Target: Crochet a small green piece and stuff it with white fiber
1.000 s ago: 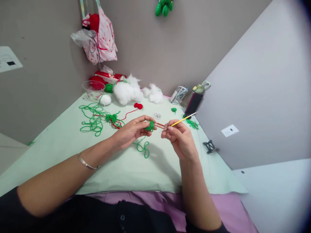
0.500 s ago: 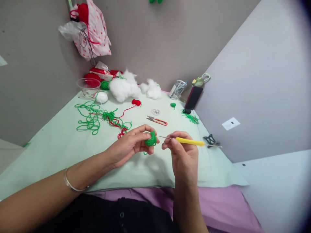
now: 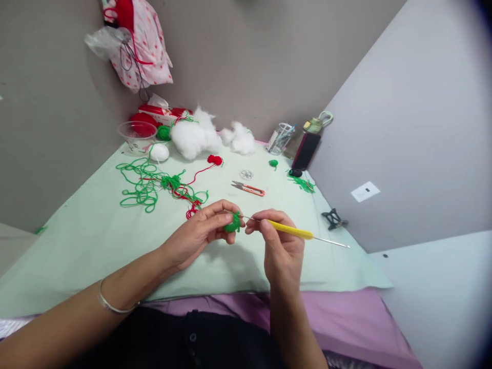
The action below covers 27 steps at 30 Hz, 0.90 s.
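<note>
Between the thumb and fingers of my left hand (image 3: pixel 209 225) is a small rounded green crochet piece (image 3: pixel 232 223), partly covered by the fingers. My right hand (image 3: pixel 282 243) grips a crochet hook (image 3: pixel 290 229) by its yellow handle, like a pen. One thin metal end points left and meets the upper edge of the green piece; whether it is through a stitch I cannot tell. The other metal end sticks out to the right. Beyond the hands lie orange-handled thread snips (image 3: pixel 249 188) and a small clear round case (image 3: pixel 246 175).
Tangled green yarn (image 3: pixel 140 187) with red strands spreads at left, near a red crochet piece (image 3: pixel 214 160). White stuffing (image 3: pixel 194 136), a clear tub (image 3: pixel 137 138) and a tissue box (image 3: pixel 159 114) stand at the back. At right are a phone (image 3: pixel 306 151), a clear cup (image 3: pixel 281 139) and a black stand (image 3: pixel 333 219).
My right hand has brought the hook leftward, so its tip now meets the green piece instead of standing off it. The left hand has shifted slightly left and the piece has turned a little.
</note>
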{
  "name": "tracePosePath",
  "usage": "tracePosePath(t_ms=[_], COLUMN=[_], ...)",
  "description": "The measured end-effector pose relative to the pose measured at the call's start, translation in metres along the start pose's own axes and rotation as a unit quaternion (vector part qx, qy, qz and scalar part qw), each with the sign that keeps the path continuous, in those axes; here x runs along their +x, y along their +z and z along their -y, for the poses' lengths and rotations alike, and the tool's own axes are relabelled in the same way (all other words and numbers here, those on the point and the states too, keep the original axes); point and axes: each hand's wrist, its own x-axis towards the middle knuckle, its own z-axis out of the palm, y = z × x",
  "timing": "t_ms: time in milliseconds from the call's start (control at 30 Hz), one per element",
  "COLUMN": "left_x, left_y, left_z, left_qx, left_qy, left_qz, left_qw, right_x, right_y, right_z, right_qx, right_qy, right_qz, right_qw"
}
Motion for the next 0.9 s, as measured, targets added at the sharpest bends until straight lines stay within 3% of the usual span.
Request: tracePosePath(t_ms=[367, 900], left_x=[-0.0011, -0.0013], left_y=[-0.0030, -0.0005], left_z=[0.0052, 0.0002], left_qx=[0.150, 0.176], left_qy=[0.079, 0.105], left_qz=[-0.063, -0.069], left_qw=[0.983, 0.976], right_x=[-0.0046, -0.0068], right_y=[0.0028, 0.0019], right_z=[0.0041, 0.0055], right_qx=[-0.009, -0.070], right_qy=[-0.040, -0.054], right_qz=[-0.001, -0.002], right_qw=[0.999, 0.996])
